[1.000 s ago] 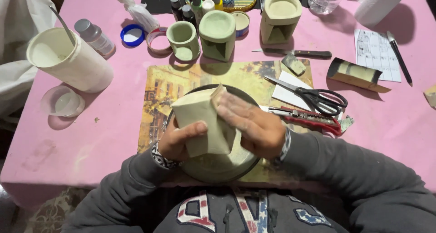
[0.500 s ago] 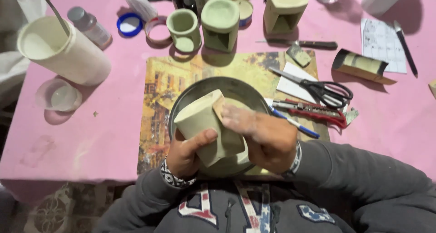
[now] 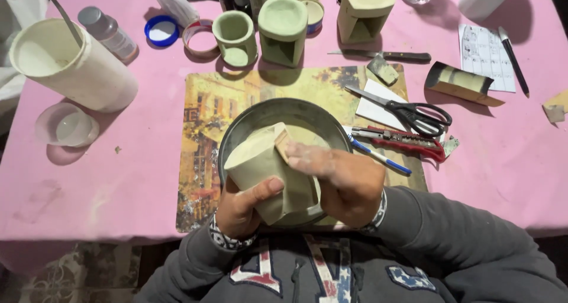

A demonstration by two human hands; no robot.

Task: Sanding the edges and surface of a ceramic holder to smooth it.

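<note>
Pale-green squared clay pot (image 3: 263,170), dusty, matte, tilted.

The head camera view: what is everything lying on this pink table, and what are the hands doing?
Pale green square clay pot: one, held over the grey round metal pan.
Picture placemat: one, yellow-brown, under the pan.
Finished green clay pieces: three, far edge.
White cylindrical tub: one, far left.
Black-handled scissors: one, right of the pan.
Red utility knife: one, below the scissors.
Blue pen: one, beside the pan.
Blue lid: one, far left.
Left hand: grip on the pot.
Right hand: pressing a small tan pad on the pot.
</note>
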